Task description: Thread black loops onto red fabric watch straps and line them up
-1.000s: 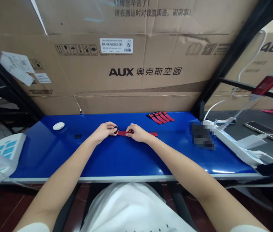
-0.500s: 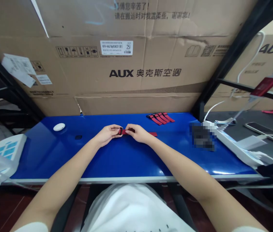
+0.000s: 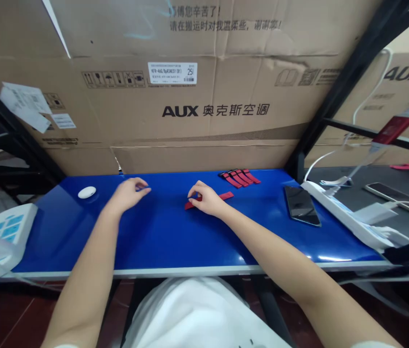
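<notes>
A red strap (image 3: 226,195) lies flat on the blue table (image 3: 175,241), slanting from near centre up to the right. My right hand (image 3: 206,199) rests on its left part, fingertips pinched on it. My left hand (image 3: 128,192) hovers well to the left of the strap, near the table's back edge. Its fingers are loosely curled and apart, and nothing shows in them. A small pile of several more red straps (image 3: 241,177) lies at the back, right of my right hand.
A white oval object (image 3: 87,192) sits at the back left. A dark phone (image 3: 301,205) and a white power strip (image 3: 349,217) with cables lie on the right. A large cardboard box (image 3: 204,111) walls the back. A white panel (image 3: 5,232) overhangs the left edge.
My left hand has let go of the strap's end and moved left. The strap now lies flat and slanted under my right hand, which has hardly moved.
</notes>
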